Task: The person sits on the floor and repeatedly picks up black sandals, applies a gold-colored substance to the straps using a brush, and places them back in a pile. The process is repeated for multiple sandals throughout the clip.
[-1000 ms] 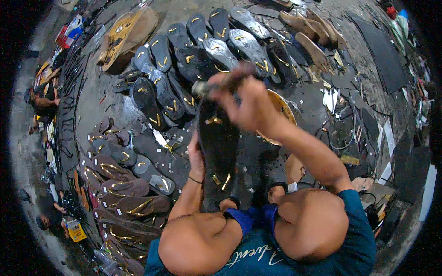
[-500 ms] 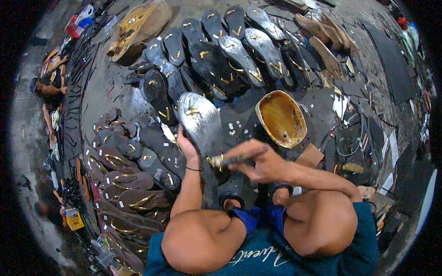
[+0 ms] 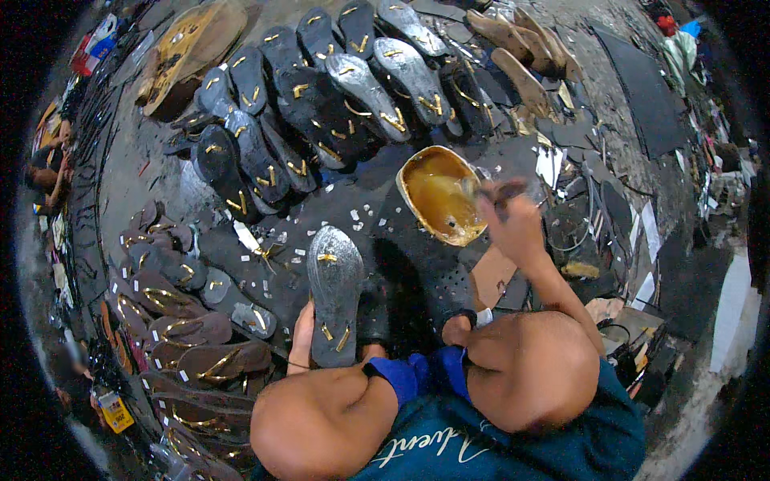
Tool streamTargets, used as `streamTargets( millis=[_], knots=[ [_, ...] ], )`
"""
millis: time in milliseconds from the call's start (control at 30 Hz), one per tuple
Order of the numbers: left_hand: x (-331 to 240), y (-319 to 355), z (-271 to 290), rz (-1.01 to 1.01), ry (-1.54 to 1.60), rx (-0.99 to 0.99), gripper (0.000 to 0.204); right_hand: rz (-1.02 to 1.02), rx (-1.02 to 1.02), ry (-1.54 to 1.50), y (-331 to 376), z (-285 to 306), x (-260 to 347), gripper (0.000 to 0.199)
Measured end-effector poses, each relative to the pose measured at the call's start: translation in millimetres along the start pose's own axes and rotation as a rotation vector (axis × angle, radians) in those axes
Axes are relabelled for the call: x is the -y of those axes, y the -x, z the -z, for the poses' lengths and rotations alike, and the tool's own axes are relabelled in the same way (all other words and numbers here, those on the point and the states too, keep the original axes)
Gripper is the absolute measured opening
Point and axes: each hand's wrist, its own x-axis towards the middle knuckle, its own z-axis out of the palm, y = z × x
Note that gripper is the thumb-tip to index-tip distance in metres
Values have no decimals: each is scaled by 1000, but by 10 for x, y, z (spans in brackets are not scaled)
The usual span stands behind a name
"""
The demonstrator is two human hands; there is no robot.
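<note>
My left hand (image 3: 301,337) grips a dark flip-flop sole (image 3: 335,297) by its left edge, near the heel, above my left foot. Its upward face has a wet silvery sheen, strongest at the toe end, with gold strap ends showing through. Over at the right, my right hand (image 3: 515,220) is closed round a brush (image 3: 475,188), blurred by motion. The brush tip is at the right rim of an open tub (image 3: 406,192) of amber-brown glue (image 3: 437,188).
Several similar soles (image 3: 365,84) lie in rows at the far side, some shiny. Brown sandals with gold straps (image 3: 212,361) are stacked at the left. Foot-shaped forms (image 3: 521,76) lie far right, a cardboard piece (image 3: 491,272) near the tub. People sit at the far left edge.
My right hand has carried the brush from beside the sole to the tub, off to the right. My left hand has drawn the sole nearer to me. The view has shifted right.
</note>
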Motion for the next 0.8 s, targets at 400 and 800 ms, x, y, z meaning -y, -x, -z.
streamTargets(
  millis=[400,800],
  knots=[
    [-580,-377,-742,63,280,417,47,-734,258,-1447,-271,401,408,28],
    [-813,-270,-1306,-177,478,488,49,726,142,-690,-691,-385,1522,39]
  ],
)
